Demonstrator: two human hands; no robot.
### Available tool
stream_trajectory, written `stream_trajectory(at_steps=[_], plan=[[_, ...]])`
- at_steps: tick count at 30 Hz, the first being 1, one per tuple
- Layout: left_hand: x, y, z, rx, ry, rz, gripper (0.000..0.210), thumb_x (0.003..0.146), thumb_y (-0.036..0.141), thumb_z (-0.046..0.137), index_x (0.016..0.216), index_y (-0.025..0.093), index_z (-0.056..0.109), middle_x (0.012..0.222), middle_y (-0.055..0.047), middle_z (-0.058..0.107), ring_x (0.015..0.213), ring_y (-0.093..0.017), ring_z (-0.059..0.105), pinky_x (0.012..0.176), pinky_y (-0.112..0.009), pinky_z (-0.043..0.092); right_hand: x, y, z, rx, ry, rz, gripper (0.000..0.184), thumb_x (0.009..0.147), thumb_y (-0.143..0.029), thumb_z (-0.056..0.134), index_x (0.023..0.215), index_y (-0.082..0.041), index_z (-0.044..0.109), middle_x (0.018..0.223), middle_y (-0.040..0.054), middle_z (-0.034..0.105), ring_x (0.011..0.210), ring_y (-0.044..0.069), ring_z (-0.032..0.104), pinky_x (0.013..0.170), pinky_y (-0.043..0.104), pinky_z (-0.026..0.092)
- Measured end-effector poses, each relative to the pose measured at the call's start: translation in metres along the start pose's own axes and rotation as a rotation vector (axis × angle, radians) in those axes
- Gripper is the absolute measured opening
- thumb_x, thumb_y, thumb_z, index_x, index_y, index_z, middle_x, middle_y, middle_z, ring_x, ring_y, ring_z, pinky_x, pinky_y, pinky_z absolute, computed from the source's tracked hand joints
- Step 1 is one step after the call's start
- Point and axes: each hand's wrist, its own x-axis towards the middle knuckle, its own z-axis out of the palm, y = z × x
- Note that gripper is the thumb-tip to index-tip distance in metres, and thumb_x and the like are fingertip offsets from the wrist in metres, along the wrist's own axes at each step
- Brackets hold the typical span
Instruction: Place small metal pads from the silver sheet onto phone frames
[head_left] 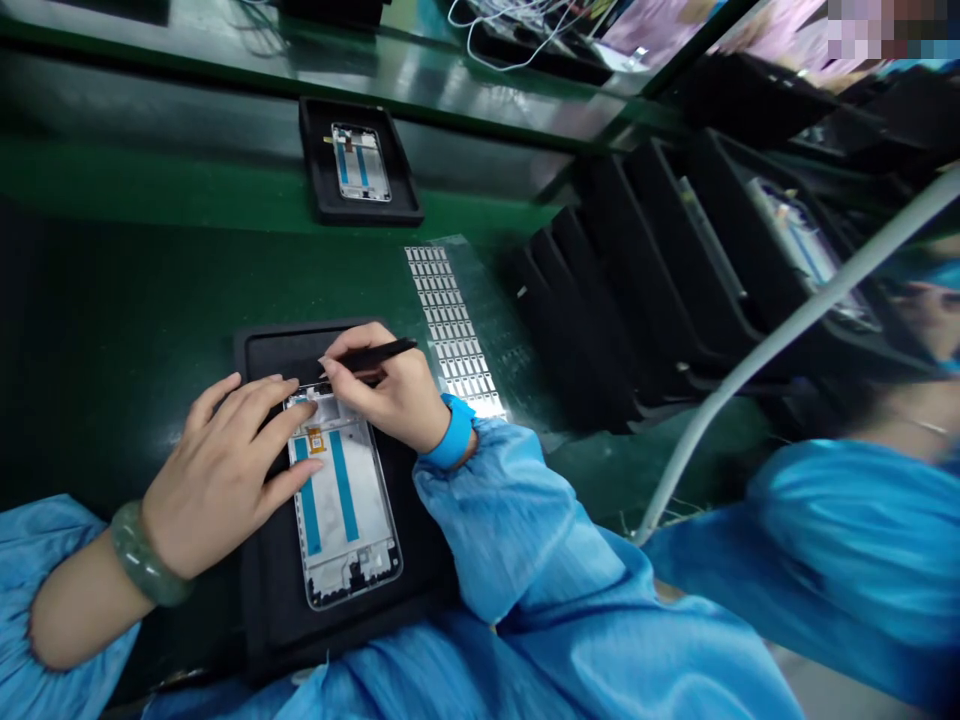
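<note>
A silver phone frame (pixel 365 510) with two blue strips and an orange flex cable (pixel 316 441) lies in a black foam tray (pixel 274 610) before me. My left hand (pixel 232 460), with a green bangle at the wrist, rests over the frame's left edge, its fingers spread and touching the upper part. A pair of black tweezers (pixel 386 353) is gripped in my right hand (pixel 397 395), which wears a blue wristband. Their tip points at the frame's top edge; my fingers hide whether it touches anything.
A sheet of small silver stickers (pixel 450 315) lies right of the tray. Farther back, another phone frame (pixel 361 165) sits in a second black tray (pixel 409 208). Black trays (pixel 637 270) lean in a stack at right, behind a grey tube (pixel 795 325). A co-worker's blue sleeve (pixel 847 540) is close by.
</note>
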Motion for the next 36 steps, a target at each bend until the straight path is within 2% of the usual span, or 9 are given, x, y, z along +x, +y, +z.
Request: stream_trajectory(at_steps=[5, 9, 14, 21, 25, 28, 33, 36], plan=[[0.0003, -0.0003, 0.0001, -0.006, 0.0, 0.005, 0.043, 0.086, 0.044, 0.05, 0.12, 0.018, 0.054, 0.124, -0.013, 0.056, 0.117, -0.028, 0.05, 0.105, -0.052, 0.031, 0.0002, -0.0001, 0.0006, -0.003, -0.04, 0.004, 0.005, 0.081, -0.018, 0.056, 0.086, -0.018, 0.056, 0.083, -0.0002, 0.062, 0.072, 0.009, 0.062, 0.065, 0.019, 0.053], [-0.0003, -0.0009, 0.0008, 0.001, -0.002, 0.005, 0.043, 0.086, 0.044, 0.051, 0.119, 0.018, 0.054, 0.125, -0.012, 0.055, 0.117, -0.029, 0.05, 0.105, -0.052, 0.031, 0.0004, 0.0004, 0.0005, 0.015, -0.014, 0.007, 0.006, 0.082, -0.02, 0.056, 0.088, -0.017, 0.055, 0.084, 0.0003, 0.063, 0.072, 0.009, 0.062, 0.068, 0.02, 0.053], [-0.0006, -0.0005, 0.0012, -0.014, 0.001, 0.0, 0.044, 0.085, 0.044, 0.051, 0.121, 0.018, 0.053, 0.125, -0.013, 0.055, 0.118, -0.029, 0.049, 0.105, -0.052, 0.03, 0.001, -0.0012, 0.0014, 0.026, -0.077, 0.035, 0.007, 0.083, -0.022, 0.055, 0.088, -0.017, 0.056, 0.085, 0.0002, 0.063, 0.073, 0.009, 0.062, 0.067, 0.02, 0.054], [0.0, -0.0002, 0.0001, -0.019, -0.019, -0.006, 0.043, 0.086, 0.044, 0.05, 0.12, 0.018, 0.053, 0.125, -0.013, 0.055, 0.119, -0.029, 0.049, 0.106, -0.052, 0.029, 0.0035, -0.0031, 0.0023, 0.039, -0.046, 0.028, 0.009, 0.082, -0.02, 0.057, 0.09, -0.017, 0.055, 0.085, 0.0006, 0.063, 0.073, 0.009, 0.062, 0.067, 0.019, 0.053], [-0.0004, -0.0009, 0.0008, -0.027, -0.008, -0.003, 0.044, 0.085, 0.044, 0.051, 0.12, 0.018, 0.054, 0.124, -0.014, 0.055, 0.118, -0.03, 0.05, 0.105, -0.053, 0.029, 0.0032, -0.0002, 0.0015, 0.023, -0.071, 0.036, 0.009, 0.082, -0.022, 0.055, 0.089, -0.017, 0.054, 0.086, 0.0008, 0.063, 0.075, 0.01, 0.063, 0.066, 0.021, 0.053], [-0.0006, -0.0015, 0.0021, -0.03, -0.01, 0.002, 0.044, 0.085, 0.044, 0.051, 0.121, 0.019, 0.053, 0.125, -0.013, 0.055, 0.119, -0.03, 0.049, 0.106, -0.053, 0.029, 0.0023, -0.0003, 0.0029, -0.019, -0.096, 0.005, 0.008, 0.084, -0.022, 0.052, 0.09, -0.017, 0.054, 0.088, 0.002, 0.064, 0.076, 0.01, 0.063, 0.069, 0.022, 0.053], [-0.0006, -0.0021, 0.0025, -0.025, -0.017, -0.005, 0.043, 0.085, 0.046, 0.049, 0.117, 0.018, 0.054, 0.124, -0.013, 0.055, 0.119, -0.029, 0.049, 0.106, -0.052, 0.028, 0.0023, -0.003, 0.0066, -0.128, -0.112, -0.13, 0.008, 0.085, -0.021, 0.052, 0.09, -0.018, 0.056, 0.09, 0.0029, 0.065, 0.087, 0.012, 0.063, 0.081, 0.025, 0.051], [-0.0003, -0.0023, 0.0018, -0.021, -0.02, -0.004, 0.043, 0.086, 0.046, 0.049, 0.117, 0.018, 0.054, 0.123, -0.013, 0.055, 0.118, -0.029, 0.05, 0.106, -0.052, 0.029, 0.0041, -0.0037, 0.0056, -0.101, -0.132, -0.117, 0.008, 0.085, -0.021, 0.051, 0.091, -0.017, 0.056, 0.09, 0.0028, 0.065, 0.085, 0.012, 0.063, 0.079, 0.024, 0.051]])
